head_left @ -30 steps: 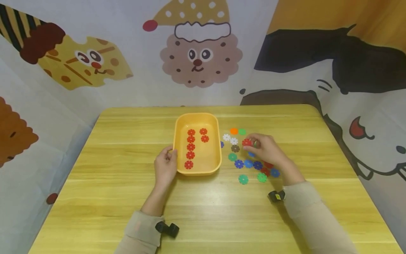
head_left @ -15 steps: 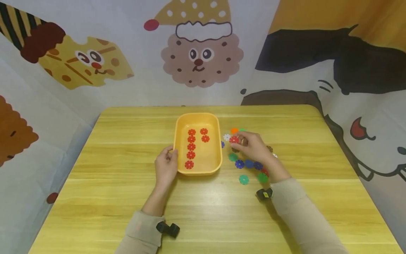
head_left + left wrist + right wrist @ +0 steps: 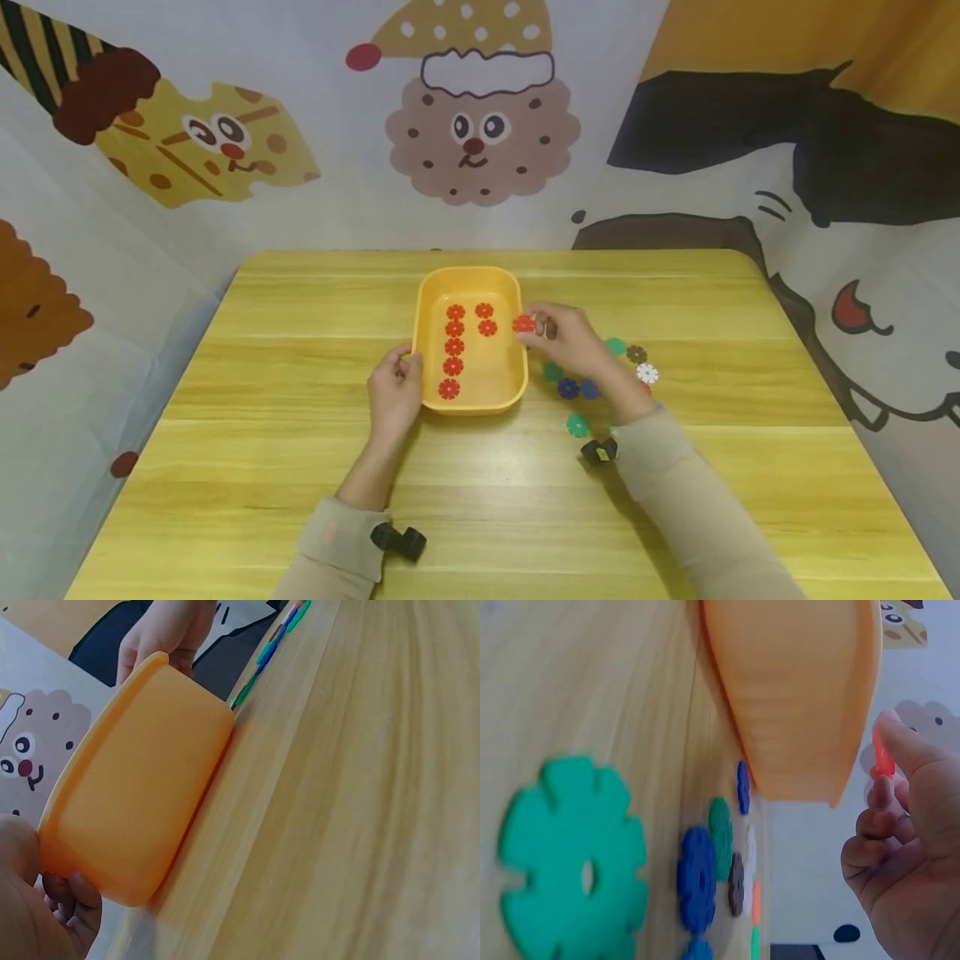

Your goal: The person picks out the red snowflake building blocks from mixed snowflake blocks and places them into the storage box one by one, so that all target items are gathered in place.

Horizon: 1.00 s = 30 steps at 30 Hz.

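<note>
A yellow-orange plastic tray (image 3: 480,392) stands on the table, with several red snowflake discs lying in it: a longer column on the left and a pair at the upper right, one of them this disc (image 3: 453,366). My left hand (image 3: 394,392) grips the tray's left wall, thumb at the rim and fingers curled against the outside, as the left wrist view (image 3: 71,907) also has it. Between thumb and fingertips my right hand (image 3: 570,337) pinches another red snowflake disc (image 3: 523,323), held up at the tray's right rim. In the right wrist view that red disc (image 3: 883,752) appears edge-on.
Right of the tray, loose snowflake discs in several colours lie on the wooden table (image 3: 300,467), among them a teal one (image 3: 577,425), a dark blue one (image 3: 567,388) and a white one (image 3: 647,372). The right forearm covers some. A cartoon-printed cloth (image 3: 345,167) hangs behind the table.
My right hand has moved left from over the loose discs to the tray's right rim, carrying the red snowflake disc. The left hand and the tray have stayed in place.
</note>
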### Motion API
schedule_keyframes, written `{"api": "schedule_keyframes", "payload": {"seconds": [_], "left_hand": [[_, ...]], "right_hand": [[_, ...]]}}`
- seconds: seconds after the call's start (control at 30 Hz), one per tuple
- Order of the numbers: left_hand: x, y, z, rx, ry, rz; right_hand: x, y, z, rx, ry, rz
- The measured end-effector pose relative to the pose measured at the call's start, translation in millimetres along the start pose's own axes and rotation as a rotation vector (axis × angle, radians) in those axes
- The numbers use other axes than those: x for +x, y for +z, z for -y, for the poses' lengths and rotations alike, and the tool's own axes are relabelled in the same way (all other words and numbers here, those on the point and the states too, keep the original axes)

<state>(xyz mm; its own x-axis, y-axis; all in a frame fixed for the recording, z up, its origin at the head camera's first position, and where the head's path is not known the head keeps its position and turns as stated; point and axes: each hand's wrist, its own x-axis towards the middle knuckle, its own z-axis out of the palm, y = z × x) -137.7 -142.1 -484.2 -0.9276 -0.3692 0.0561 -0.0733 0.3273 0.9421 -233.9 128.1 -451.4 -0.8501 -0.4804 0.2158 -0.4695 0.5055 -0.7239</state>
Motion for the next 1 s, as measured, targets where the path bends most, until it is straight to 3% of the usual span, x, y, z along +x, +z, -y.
{"api": "schedule_keyframes", "payload": {"seconds": [0.27,0.53,1.0], "left_hand": [[-0.2,0.1,-0.3,0.007,-0.009,0.001],[-0.4,0.3,-0.5,0.02,-0.008,-0.006],[0.0,0.0,-1.6,0.022,-0.02,-0.003]], "right_hand": [[11.5,9,5,-0.013,-0.037,0.02],[22.5,18,16,-0.1,-0.058,0.05],[36.7,30,28,-0.437,-0.048,0.111]]}}
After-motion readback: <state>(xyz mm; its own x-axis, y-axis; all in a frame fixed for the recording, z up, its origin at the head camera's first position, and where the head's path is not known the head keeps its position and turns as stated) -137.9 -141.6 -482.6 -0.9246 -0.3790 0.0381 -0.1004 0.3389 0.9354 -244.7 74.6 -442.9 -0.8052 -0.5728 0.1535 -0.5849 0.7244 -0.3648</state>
